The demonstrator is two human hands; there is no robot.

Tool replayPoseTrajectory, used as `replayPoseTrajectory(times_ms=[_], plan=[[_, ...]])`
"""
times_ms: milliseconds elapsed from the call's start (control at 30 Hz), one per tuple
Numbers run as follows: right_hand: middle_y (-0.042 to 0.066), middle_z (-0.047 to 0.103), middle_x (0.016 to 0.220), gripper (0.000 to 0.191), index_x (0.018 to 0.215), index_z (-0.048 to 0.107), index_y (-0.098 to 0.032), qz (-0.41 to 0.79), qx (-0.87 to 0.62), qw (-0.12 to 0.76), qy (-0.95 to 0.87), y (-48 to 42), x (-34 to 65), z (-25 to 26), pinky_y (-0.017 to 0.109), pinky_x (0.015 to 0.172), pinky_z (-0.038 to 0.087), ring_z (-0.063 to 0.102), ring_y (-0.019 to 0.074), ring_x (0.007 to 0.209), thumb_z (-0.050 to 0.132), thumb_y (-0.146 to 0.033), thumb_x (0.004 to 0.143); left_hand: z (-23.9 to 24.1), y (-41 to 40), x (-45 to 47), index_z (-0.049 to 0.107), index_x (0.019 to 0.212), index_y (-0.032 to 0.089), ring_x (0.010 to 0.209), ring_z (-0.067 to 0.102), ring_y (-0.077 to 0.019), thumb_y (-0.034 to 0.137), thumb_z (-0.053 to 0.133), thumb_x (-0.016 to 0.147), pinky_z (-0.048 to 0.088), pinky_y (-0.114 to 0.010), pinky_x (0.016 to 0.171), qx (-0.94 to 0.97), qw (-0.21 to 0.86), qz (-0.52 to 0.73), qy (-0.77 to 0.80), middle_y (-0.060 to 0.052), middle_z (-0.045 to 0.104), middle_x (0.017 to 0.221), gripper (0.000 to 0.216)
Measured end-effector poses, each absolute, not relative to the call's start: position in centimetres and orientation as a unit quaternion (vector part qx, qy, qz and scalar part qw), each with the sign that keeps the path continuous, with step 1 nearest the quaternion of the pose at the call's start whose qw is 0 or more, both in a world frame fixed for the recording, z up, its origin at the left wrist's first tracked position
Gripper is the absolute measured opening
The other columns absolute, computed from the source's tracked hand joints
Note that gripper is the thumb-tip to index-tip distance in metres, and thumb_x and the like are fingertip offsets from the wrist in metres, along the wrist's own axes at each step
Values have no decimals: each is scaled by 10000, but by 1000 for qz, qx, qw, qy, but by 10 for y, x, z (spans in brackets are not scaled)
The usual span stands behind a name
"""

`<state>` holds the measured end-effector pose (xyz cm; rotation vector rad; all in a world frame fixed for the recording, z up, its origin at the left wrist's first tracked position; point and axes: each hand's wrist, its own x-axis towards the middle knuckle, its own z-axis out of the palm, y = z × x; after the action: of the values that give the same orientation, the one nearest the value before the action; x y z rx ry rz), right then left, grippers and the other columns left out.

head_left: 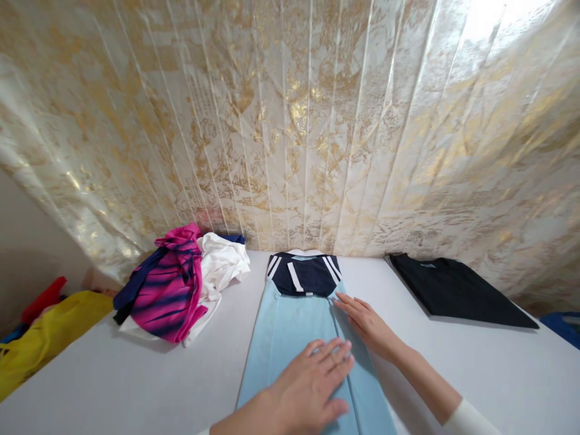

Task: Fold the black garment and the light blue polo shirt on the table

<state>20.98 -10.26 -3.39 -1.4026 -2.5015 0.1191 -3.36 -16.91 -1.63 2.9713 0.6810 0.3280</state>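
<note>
Nearest, the left hand (312, 383) is spread flat, palm down, over the lower part of a long, narrow, folded light-blue fabric shirt (299, 326) with a navy, white-striped top; whether the palm presses or just hovers cannot be told. Further up, the right hand (371, 326) lies flat along the shirt's right side, fingertips near the navy yoke (317, 275). The hands are apart from each other, fingers straight, neither clamped on anything.

The shirt lies lengthwise at the middle of the white counter (417, 368). The cloth looks thin, light and soft, probably a little slippery, and not fragile; it should crease easily and have no stiffness of its own. A long fold edge runs down its right half, and that loose layer could slip open if pulled from one side. Best held flat-handed, or pinched through all the layers at both long edges together.

The yoke with its white collar band (306, 252), at the far end, seems somewhat firmer, offering a steadier hold at its two corners.
</note>
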Motion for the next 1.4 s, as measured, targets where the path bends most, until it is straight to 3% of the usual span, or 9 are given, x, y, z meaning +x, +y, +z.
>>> replayPoseTrajectory(times_ms=[100, 267, 433, 567, 700, 967, 1133, 1300, 1400], plan=[[103, 397, 1468, 471, 1369, 473, -170, 30, -492, 136, -859, -75, 209, -46, 420, 1098, 334, 372, 186, 1351, 270, -190, 944, -30, -171, -15, 273, 1453, 156, 1392, 270, -203, 534, 264, 979, 277, -358, 1084, 980, 8, 109, 167, -77, 315, 1513, 607], [91, 277, 1523, 527, 1442, 359, -172, -10, -555, 104, -825, -54, 202, -64, 431, 1104, 314, 277, 232, 1396, 357, -373, 955, -56, -172, -4, 405, 1368, 205, 1320, 396, -197, 322, 290, 1019, 357, -305, 961, 976, -59, 133, 162, -57, 407, 1465, 385], [67, 284, 1525, 494, 1436, 373, -240, -40, -582, 69, -809, -37, 196, -59, 416, 1110, 284, 273, 216, 1399, 346, -380, 963, -34, -168, -5, 447, 1321, 223, 1265, 458, -216, 365, 277, 1019, 394, -317, 880, 984, -8, 109, 141, -68, 431, 1448, 375], [62, 290, 1526, 484, 1426, 390, -256, -54, -591, 83, -801, -34, 194, -57, 423, 1121, 247, 263, 215, 1404, 357, -374, 958, -10, -158, -6, 400, 1369, 184, 1286, 428, -252, 587, 294, 954, 317, -411, 1026, 973, 109, 98, 179, -105, 375, 1480, 588], [94, 269, 1533, 539, 1442, 361, -212, -49, -601, 100, -791, -32, 197, -61, 430, 1120, 238, 233, 226, 1414, 384, -409, 941, -14, -152, -5, 270, 1450, 126, 1411, 216, -266, 598, 264, 952, 236, -452, 1100, 960, 146, 97, 217, -135, 242, 1533, 686], [105, 360, 1497, 460, 1393, 436, -172, -47, -656, 88, -748, 7, 197, -54, 431, 1084, 293, 271, 263, 1398, 344, -298, 960, -43, -151, -2, 227, 1468, 130, 1413, 218, -226, 586, 228, 963, 270, -388, 1090, 977, 67, 113, 166, -91, 288, 1519, 680], [125, 311, 1517, 485, 1412, 394, -115, -47, -649, 97, -753, 13, 187, -43, 408, 1090, 292, 253, 258, 1405, 341, -250, 950, -41, -150, -2, 238, 1463, 129, 1404, 242, -221, 580, 210, 967, 272, -376, 1081, 978, 52, 114, 165, -87, 324, 1505, 671], [129, 294, 1520, 528, 1429, 363, -100, -18, -592, 136, -794, -14, 176, -51, 396, 1097, 298, 266, 227, 1403, 306, -343, 964, -45, -153, -1, 258, 1450, 118, 1384, 285, -228, 584, 219, 965, 277, -373, 1071, 977, 32, 126, 167, -90, 337, 1501, 673], [131, 327, 1505, 583, 1428, 372, -119, 3, -589, 144, -795, -26, 172, -62, 407, 1096, 306, 300, 223, 1389, 285, -458, 961, -54, -156, 2, 303, 1428, 147, 1360, 322, -199, 426, 260, 1009, 306, -331, 1040, 976, -26, 140, 163, -51, 360, 1494, 505]])
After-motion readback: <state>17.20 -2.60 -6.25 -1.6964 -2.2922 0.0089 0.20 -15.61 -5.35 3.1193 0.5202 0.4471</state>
